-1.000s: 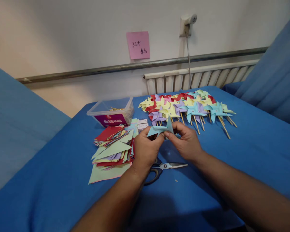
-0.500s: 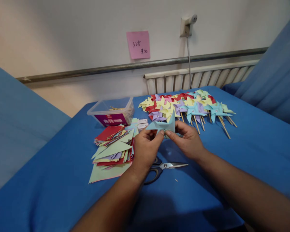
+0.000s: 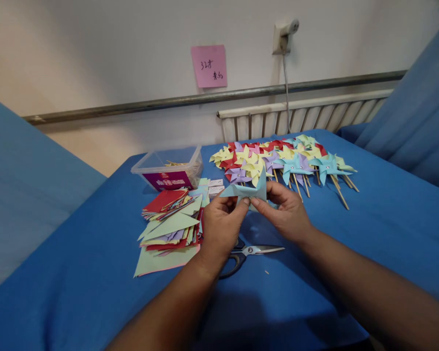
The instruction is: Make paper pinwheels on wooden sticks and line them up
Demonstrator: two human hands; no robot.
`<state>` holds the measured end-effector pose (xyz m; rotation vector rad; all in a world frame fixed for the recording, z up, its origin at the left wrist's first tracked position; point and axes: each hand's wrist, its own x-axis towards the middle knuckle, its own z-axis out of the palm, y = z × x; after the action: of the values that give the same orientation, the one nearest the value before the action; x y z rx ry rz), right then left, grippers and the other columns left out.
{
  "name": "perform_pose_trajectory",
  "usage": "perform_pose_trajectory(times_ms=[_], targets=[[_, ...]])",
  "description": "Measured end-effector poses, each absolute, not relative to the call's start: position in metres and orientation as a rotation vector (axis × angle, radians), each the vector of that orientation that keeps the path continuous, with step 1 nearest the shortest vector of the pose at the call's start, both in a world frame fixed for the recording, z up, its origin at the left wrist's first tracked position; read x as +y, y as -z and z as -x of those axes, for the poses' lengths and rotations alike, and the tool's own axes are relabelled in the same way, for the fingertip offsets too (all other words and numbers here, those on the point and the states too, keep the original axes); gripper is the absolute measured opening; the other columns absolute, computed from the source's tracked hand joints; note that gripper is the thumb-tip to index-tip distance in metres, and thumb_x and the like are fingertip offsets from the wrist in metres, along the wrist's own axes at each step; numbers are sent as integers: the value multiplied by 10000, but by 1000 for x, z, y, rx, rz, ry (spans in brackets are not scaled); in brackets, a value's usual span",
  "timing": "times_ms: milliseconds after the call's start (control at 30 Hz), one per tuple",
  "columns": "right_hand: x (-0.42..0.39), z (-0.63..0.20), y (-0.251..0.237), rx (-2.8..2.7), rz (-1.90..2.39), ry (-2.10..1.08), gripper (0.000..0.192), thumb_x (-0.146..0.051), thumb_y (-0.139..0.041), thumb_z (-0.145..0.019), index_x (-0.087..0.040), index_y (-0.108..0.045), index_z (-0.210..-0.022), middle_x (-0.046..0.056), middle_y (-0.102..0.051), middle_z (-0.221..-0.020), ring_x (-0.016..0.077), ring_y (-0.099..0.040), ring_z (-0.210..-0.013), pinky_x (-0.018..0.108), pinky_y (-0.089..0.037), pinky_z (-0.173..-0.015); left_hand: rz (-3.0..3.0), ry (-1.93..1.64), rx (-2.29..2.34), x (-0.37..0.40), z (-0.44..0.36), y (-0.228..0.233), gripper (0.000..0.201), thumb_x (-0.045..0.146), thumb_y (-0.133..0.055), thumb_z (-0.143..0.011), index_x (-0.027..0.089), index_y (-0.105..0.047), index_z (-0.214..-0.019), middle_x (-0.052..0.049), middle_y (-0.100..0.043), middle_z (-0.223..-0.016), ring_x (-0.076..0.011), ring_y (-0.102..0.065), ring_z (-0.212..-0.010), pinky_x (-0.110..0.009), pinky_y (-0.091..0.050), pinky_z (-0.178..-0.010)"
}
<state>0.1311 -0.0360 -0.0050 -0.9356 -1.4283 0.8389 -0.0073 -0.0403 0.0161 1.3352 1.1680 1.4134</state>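
A light blue folded paper piece point(image 3: 249, 189) is held above the blue table point(image 3: 380, 229) between both hands. My left hand point(image 3: 221, 225) pinches its lower left part and my right hand point(image 3: 285, 213) pinches its right part, thumbs and forefingers meeting at the paper's middle. One flap of the paper points up, another points left. A pair of scissors point(image 3: 249, 254) lies on the cloth just under my hands, partly hidden by my left wrist.
A pile of cut coloured paper sheets point(image 3: 170, 222) lies left of my hands. Behind it stands a clear plastic box point(image 3: 168, 168). Several finished paper pinwheels on wooden sticks point(image 3: 285, 163) lie at the back. A pink note point(image 3: 209, 66) hangs on the wall.
The blue paper has been turned a little between my fingers, its upper flap now standing further right and higher. Both hands stayed in place.
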Motion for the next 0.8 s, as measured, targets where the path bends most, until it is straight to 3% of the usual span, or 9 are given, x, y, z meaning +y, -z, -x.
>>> perform_pose_trajectory(times_ms=[800], targets=[[-36, -129, 13, -1433, 922, -745, 82, -270, -654, -826, -208, -633, -875, 25, -664, -877, 178, -604, -801, 336, -479, -760, -1604, -1463, 1325, -46, 11, -10, 179, 324, -685, -764, 209, -738, -890, -10, -728, -790, -158, -623, -693, -269, -480, -691]])
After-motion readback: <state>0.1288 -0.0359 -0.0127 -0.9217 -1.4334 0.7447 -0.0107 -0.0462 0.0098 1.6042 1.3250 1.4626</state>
